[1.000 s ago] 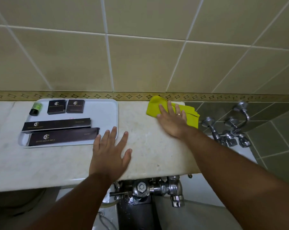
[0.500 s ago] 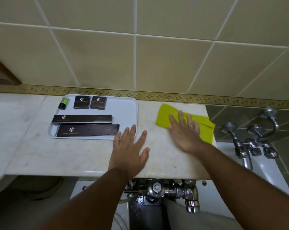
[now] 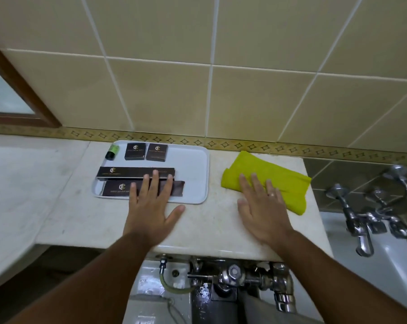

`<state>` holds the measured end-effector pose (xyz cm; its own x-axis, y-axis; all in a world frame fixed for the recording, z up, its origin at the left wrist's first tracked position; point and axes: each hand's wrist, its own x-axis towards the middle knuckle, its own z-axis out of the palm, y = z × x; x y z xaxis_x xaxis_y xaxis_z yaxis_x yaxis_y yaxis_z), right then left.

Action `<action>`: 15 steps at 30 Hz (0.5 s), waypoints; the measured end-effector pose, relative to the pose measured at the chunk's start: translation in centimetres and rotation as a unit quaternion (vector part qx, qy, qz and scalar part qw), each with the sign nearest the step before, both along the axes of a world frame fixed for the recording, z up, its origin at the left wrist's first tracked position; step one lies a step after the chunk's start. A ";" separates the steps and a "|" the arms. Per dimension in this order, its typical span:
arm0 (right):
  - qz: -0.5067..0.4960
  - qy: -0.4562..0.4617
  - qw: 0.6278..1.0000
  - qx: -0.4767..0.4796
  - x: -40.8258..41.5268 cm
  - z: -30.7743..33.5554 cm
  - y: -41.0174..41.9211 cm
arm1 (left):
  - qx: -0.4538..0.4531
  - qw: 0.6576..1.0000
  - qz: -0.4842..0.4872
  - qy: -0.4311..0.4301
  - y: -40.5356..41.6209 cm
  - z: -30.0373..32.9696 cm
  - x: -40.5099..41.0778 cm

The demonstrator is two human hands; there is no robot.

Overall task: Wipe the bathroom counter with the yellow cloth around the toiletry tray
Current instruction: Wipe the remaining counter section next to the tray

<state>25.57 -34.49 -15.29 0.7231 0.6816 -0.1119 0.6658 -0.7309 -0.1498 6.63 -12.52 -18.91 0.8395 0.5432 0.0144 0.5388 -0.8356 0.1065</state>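
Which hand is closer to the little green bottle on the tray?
Left. The left hand reaches over the tray's front edge, below the green bottle; the right hand is off on the yellow cloth.

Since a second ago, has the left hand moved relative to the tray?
Yes. The left hand has moved left and forward: its fingers now overlap the tray and its long dark boxes, instead of lying beside its corner.

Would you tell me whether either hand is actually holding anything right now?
Neither grips anything. The right hand lies flat with its fingertips on the yellow cloth's near edge; the left hand is open over the tray's front rim.
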 end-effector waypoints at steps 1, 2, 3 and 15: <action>-0.016 -0.017 1.000 -0.009 1.0 0.3 0.6 | -0.005 1.000 0.001 -0.002 0.1 -0.2 0.1; -0.026 -0.029 0.999 -0.028 2.0 0.7 0.8 | -0.008 1.000 -0.003 -0.004 0.1 -0.4 0.1; -0.030 -0.033 0.998 -0.050 3.0 1.2 0.7 | -0.007 1.000 -0.006 -0.005 0.0 -0.4 0.0; 0.025 0.157 0.987 0.001 10.3 5.3 0.0 | -0.014 1.000 -0.010 -0.001 0.4 -0.3 0.2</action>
<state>35.88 -34.54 -10.04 0.6181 0.7166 -0.3233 0.6217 -0.6972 -0.3569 6.82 -12.14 -19.22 0.8505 0.5259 0.0003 0.5214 -0.8433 0.1306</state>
